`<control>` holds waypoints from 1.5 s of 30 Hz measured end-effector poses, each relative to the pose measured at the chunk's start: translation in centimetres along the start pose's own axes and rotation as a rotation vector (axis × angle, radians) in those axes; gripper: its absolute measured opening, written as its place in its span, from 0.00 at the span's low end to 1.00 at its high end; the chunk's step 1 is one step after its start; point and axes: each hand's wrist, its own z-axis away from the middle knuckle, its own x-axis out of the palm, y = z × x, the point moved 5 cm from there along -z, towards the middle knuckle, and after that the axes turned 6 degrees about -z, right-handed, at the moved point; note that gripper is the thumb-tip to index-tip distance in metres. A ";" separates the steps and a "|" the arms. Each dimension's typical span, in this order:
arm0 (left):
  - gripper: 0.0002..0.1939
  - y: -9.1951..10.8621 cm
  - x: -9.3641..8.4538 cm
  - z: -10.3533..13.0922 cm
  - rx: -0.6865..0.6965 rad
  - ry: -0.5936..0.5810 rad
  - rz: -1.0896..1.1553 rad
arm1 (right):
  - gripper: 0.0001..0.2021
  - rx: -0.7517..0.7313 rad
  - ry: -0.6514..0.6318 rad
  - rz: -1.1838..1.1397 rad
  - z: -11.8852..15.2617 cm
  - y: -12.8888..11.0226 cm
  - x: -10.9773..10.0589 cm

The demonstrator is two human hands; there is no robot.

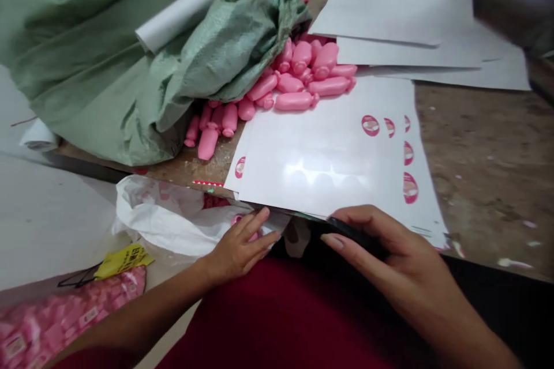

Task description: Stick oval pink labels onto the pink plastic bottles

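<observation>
My left hand [244, 242] is at the table's front edge, fingers stretched and slightly apart, over a white plastic bag [168, 222]. Part of a pink round mark shows beside its fingers. My right hand [393, 253] is at the same edge, with a gap between thumb and index finger. Its index fingertip is by the lower edge of a stack of white sticker sheets [303, 144], whether touching I cannot tell. Several red oval stickers remain on these sheets. Small pink bottles [289, 101] lie heaped at the sheets' upper left, some resting on them.
A large green woven sack [108, 69] covers the table's left, its mouth beside the bottles. A rolled white sheet [203, 3] lies on it. More white sheets [415, 29] are at the back right. Below left stands a clear bag of pink labelled items [64, 317] with a yellow tag [123, 261].
</observation>
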 end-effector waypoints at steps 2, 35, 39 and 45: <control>0.19 -0.6 0.2 0.8 0.024 -0.005 -0.034 | 0.12 -0.030 0.008 0.038 -0.1 0.4 -0.2; 0.19 -0.1 -17.3 -9.5 -0.352 0.458 -0.688 | 0.13 0.037 0.375 0.260 -8.7 2.7 -12.4; 0.21 6.2 -13.7 -16.3 0.084 0.357 -0.402 | 0.11 0.064 0.343 0.453 -12.1 3.3 -13.3; 0.28 8.7 -7.7 -26.7 0.191 -0.066 -0.331 | 0.08 0.078 0.304 0.580 -14.9 3.4 -13.2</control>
